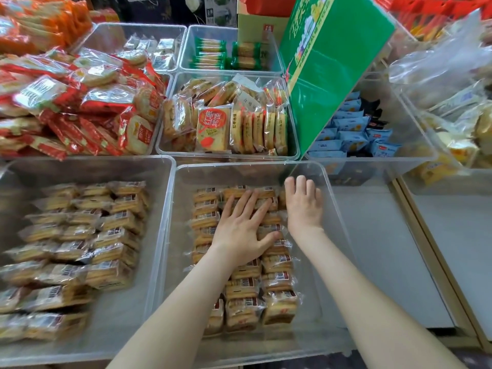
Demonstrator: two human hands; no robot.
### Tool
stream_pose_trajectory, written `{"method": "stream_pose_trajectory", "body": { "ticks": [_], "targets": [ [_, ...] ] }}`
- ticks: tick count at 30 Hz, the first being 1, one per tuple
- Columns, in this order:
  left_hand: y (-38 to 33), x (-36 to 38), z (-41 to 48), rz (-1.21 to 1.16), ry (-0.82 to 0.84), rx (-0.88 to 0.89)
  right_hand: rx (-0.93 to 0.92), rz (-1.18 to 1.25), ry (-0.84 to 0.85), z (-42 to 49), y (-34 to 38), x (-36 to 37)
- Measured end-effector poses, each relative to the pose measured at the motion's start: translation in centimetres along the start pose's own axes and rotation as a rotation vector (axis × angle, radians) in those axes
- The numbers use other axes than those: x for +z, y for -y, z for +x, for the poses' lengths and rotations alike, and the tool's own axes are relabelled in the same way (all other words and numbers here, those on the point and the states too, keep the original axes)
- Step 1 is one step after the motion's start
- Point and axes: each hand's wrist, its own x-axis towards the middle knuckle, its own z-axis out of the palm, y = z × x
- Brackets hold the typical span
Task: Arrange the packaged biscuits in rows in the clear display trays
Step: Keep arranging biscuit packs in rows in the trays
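- Head camera looks down on a grey table (386,249) crowded with clear display trays; a bare stretch of it shows at 3 o'clock.
- Centre tray (239,164) fills the view from the middle down to 6 o'clock. Its right part is bare.
- Left tray (87,159) sits against it at 8 o'clock and holds blurred biscuit packs (106,235) in three rows.
- Green carton (327,75) stands tilted at 1 o'clock, with its lower end at the far right corner of the centre tray.
- Heap of red packets (80,102) lies at 10 o'clock.
- Yellow-biscuit tray (226,155) sits at 12 o'clock, just behind the centre tray, with many packs standing on edge.
- Blue packets (351,134) lie in another tray at 2 o'clock, behind the carton.
- Packaged biscuits (278,283), in clear wrappers, lie in the centre tray in three rows running from near to far, filling its left and middle.
- Left hand (242,227) lies palm down on the far end of those rows, fingers straight and spread, pressing on the packs and grasping nothing.
- Right hand (303,206) is just beside it, on its 3 o'clock side, at the right edge of the rows. Its fingers are straight, point at the far wall and hold nothing. Whether it touches a pack cannot be told.
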Motion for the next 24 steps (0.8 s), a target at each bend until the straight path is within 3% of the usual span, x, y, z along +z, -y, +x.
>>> {"method": "stream_pose_trajectory", "body": {
  "ticks": [10,15,19,22,24],
  "targets": [
    [-0.6,-0.6,-0.1,0.034,0.038,-0.007,-0.083,0.184,0.102,-1.3,-1.2,-0.7],
    [-0.5,-3.8,-3.2,0.015,0.013,0.016,-0.009,0.382,-0.09,-2.7,0.2,-4.4],
    [6.3,-6.4,-10.7,0.052,-0.167,0.07,-0.244,0.607,-0.23,-5.8,7.2,-8.4],
    [13.4,-7.7,-17.8,0.138,-0.298,0.005,-0.581,0.676,-0.011,-8.4,15.0,-10.4],
    [17.7,-7.9,-22.9,0.146,-0.289,-0.096,-0.728,0.552,0.167,-9.4,20.3,-10.5]
  ]
}}
